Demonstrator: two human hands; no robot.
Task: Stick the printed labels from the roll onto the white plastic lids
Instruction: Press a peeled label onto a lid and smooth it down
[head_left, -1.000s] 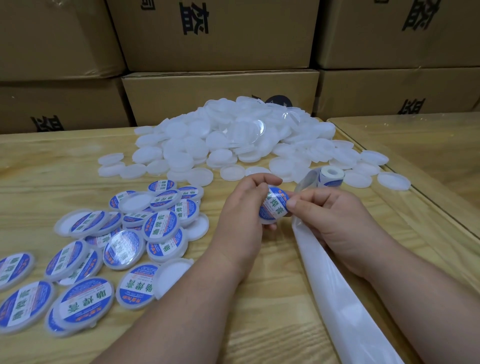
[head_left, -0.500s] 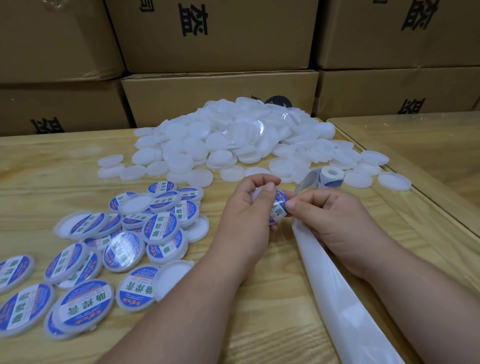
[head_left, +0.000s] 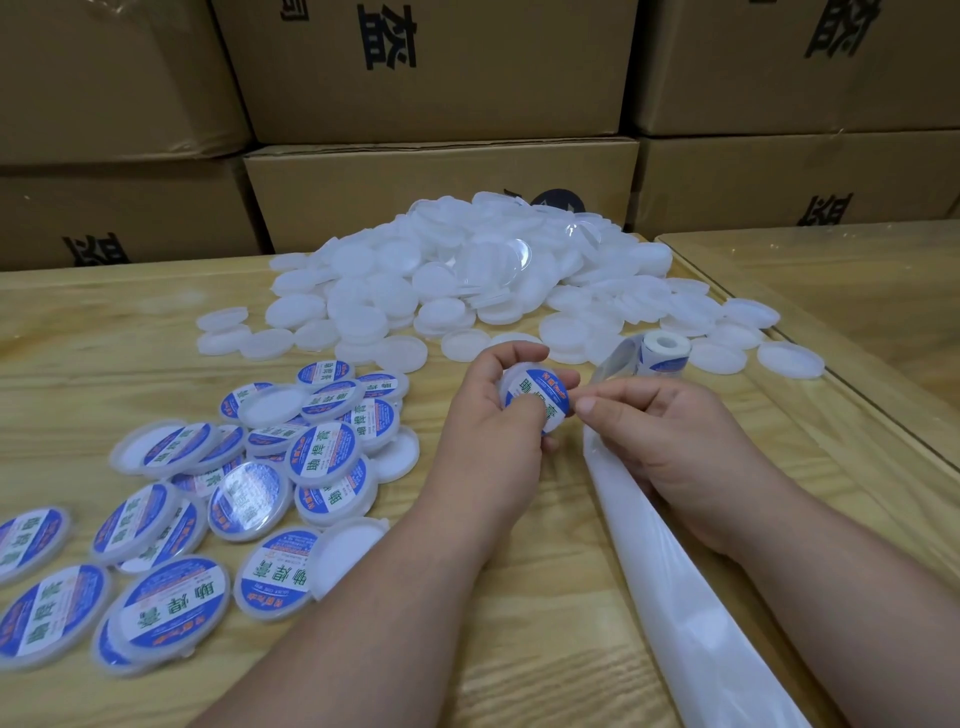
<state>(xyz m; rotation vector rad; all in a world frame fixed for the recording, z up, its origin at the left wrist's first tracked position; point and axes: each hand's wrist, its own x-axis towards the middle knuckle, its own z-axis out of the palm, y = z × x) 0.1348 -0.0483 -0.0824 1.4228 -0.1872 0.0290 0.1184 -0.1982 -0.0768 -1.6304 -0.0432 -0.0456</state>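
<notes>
On the pale wooden bench, a heap of plain white round plastic lids, too many to count, lies beyond the grip; roughly 20 blue-and-white labelled lids lie to its left. 1 small label roll stands behind the right hand. The left hand holds 1 lid while right fingertips pinch its edge. The label looks pressed on; next, set it aside and peel another.

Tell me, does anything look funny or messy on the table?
A few finished lids in the labelled pile lie upside down, showing plain white insides. The used backing strip trails off the table's near edge.
</notes>
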